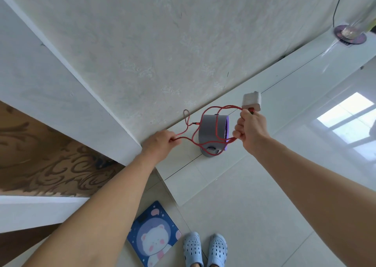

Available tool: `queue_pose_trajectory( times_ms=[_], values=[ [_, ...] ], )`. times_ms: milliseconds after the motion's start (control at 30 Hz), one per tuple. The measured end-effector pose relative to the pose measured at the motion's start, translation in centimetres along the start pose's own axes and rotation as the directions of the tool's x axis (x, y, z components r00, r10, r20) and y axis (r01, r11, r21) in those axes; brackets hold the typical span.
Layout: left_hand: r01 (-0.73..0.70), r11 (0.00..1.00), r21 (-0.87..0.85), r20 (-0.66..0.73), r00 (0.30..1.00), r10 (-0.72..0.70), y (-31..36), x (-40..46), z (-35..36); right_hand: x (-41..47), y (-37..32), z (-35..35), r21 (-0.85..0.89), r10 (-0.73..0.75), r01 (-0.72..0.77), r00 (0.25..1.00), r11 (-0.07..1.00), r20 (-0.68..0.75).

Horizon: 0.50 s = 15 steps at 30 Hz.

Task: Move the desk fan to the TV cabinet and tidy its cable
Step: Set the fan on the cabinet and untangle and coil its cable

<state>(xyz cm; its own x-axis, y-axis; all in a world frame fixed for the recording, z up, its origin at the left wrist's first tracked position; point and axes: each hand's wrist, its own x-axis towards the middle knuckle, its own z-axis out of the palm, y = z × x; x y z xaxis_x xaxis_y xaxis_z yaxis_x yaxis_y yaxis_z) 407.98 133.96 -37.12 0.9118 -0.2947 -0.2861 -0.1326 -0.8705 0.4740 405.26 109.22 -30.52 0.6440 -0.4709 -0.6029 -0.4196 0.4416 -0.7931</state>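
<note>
A small grey desk fan (211,133) with a purple front rim stands on the glossy white TV cabinet (289,77), close to the wall. Its red cable (218,109) runs from a plug at the fan's back and hangs in loops in front of the fan. My left hand (160,144) pinches one end of the loops left of the fan. My right hand (251,127) grips the gathered loops on the fan's right, with the white power adapter (251,101) sticking up above the fist.
A glass vase on a purple coaster (349,35) stands at the cabinet's far right end, with a thin black wire on the wall above it. On the tiled floor lie a blue bathroom scale with a bear picture (154,234) and my two pale blue clogs (205,249). A white pillar rises at left.
</note>
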Motion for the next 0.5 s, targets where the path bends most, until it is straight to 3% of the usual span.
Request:
queue_pose_trajectory(
  times_ms=[133,200,300,433,500],
  values=[
    [0.087,0.988,-0.129,0.036,0.996,-0.083,-2.6,-0.7,0.2,1.3,0.7,-2.0,-0.061,-0.01,0.001,0.989,0.998,-0.147],
    [0.164,0.939,-0.302,-0.002,0.985,-0.173,-2.1,-1.2,0.9,1.9,2.0,-2.3,-0.126,-0.028,-0.003,0.969,0.992,-0.245],
    [0.299,0.681,-0.668,0.007,0.918,-0.397,-1.2,-3.2,2.9,2.7,4.0,-2.3,-0.254,-0.12,0.032,0.934,0.967,-0.338],
    [0.29,0.49,-0.822,-0.057,0.815,-0.577,-0.8,-5.9,6.8,2.8,6.8,-2.0,-0.35,-0.233,0.131,0.935,0.928,-0.269],
    [0.294,0.322,-0.9,0.016,0.76,-0.65,-0.6,-6.3,8.2,2.7,8.2,-1.6,-0.351,-0.229,0.161,0.96,0.922,-0.163]
  ],
)
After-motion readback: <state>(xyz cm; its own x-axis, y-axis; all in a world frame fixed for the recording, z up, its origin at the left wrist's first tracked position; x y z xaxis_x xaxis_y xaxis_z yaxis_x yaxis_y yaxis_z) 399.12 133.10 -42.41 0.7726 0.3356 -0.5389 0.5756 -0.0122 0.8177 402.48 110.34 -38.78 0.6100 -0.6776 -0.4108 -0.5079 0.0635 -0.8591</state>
